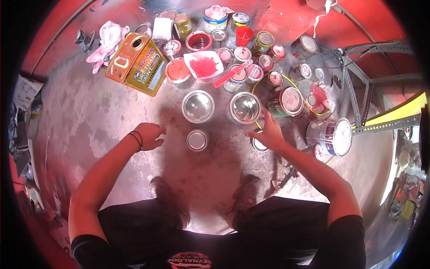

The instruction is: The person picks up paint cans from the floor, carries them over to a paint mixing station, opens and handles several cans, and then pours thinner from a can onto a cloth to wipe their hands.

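My left hand (150, 136) is over the floor with its fingers apart and nothing in it, left of a small round can (197, 140) with a grey top. My right hand (269, 132) has thumb and fingers spread, its fingertips close to the lower right rim of a shiny metal can (245, 107). A second shiny can (198, 106) stands to the left of that one. Beneath my right hand a small light-topped can (259, 144) is partly hidden.
A urethane paint thinner tin (141, 65) stands at the back left. Several red-stained paint cans (178, 71), a white tray of red paint (204, 65) and a red cup (244, 36) crowd the back. On the right are a large can (341, 137) and a metal rack (356, 85).
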Available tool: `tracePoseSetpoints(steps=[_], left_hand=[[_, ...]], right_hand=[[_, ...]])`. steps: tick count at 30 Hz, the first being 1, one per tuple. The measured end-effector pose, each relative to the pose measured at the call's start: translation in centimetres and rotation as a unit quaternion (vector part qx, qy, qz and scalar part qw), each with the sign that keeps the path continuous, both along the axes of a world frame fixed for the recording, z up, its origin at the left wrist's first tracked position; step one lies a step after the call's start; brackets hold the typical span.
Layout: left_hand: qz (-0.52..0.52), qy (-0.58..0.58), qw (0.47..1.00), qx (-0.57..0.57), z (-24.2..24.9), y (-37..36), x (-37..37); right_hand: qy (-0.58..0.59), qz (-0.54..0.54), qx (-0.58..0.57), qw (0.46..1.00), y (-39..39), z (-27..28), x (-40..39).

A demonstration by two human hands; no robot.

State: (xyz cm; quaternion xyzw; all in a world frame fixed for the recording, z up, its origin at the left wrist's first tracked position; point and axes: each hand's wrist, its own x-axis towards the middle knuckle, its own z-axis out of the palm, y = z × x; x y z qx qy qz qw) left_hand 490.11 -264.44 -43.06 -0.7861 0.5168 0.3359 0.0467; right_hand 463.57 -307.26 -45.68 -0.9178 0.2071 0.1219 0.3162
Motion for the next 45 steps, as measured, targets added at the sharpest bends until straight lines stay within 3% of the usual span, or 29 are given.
tracePoseSetpoints(steps=[3, 6, 9, 12, 15, 19, 20, 23, 27, 32, 35, 37, 40, 43, 45], left_hand=[[0.023, 0.001, 1.000, 0.004, 0.4, -0.5, 0.5], [0.012, -0.016, 1.000, 0.000, 0.3, 0.0, 0.8], [0.009, -0.014, 1.000, -0.025, 0.0, 0.6, 0.9], [0.002, -0.009, 1.000, -0.016, 0.1, 0.6, 0.8], [0.000, -0.003, 1.000, -0.019, 0.2, 0.3, 0.7], [-0.009, -0.009, 1.000, -0.008, 0.6, 0.0, 1.2], [-0.008, -0.008, 1.000, -0.007, 0.5, 0.1, 1.5], [-0.003, -0.014, 1.000, 0.012, 0.8, 0.0, 1.6], [-0.014, -0.017, 1.000, 0.013, 1.1, -0.4, 1.3], [-0.001, -0.027, 0.999, -0.028, 2.9, 0.1, -0.2], [0.063, -0.041, 0.986, -0.151, 4.1, -0.1, -2.7], [0.073, -0.054, 0.952, -0.291, 4.1, -0.9, -4.6], [0.033, -0.067, 0.927, -0.367, 4.8, -3.2, -7.5], [-0.068, -0.118, 0.923, -0.360, 5.5, -5.9, -9.3], [-0.107, -0.165, 0.927, -0.320, 4.7, -7.1, -10.0]], right_hand=[[0.112, 0.084, -0.130, 0.982, 1.8, 1.0, -3.6], [0.051, 0.232, -0.254, 0.938, 1.7, 0.1, -6.2], [0.063, 0.240, -0.272, 0.930, 1.0, -2.1, -7.2], [0.135, 0.247, -0.246, 0.928, 1.5, 1.4, -6.3], [0.165, 0.179, -0.207, 0.948, 1.8, 3.3, -6.1], [0.008, 0.067, -0.150, 0.986, 2.6, 7.1, -5.4], [-0.090, 0.065, -0.152, 0.982, 2.7, 7.9, -4.9], [-0.202, 0.058, -0.125, 0.970, 2.3, 11.1, -2.6], [-0.293, 0.086, -0.148, 0.941, 1.3, 10.1, 0.8], [-0.257, 0.128, -0.157, 0.945, 1.8, 7.9, 4.3], [-0.253, 0.157, -0.185, 0.937, 2.1, 6.5, 5.1], [-0.236, 0.162, -0.202, 0.937, 2.5, 6.3, 5.1], [-0.255, 0.184, -0.267, 0.911, 2.8, 6.2, 4.8], [-0.267, 0.183, -0.317, 0.892, 3.5, 7.5, 4.5], [-0.279, 0.170, -0.280, 0.903, 4.1, 8.6, 4.3]])
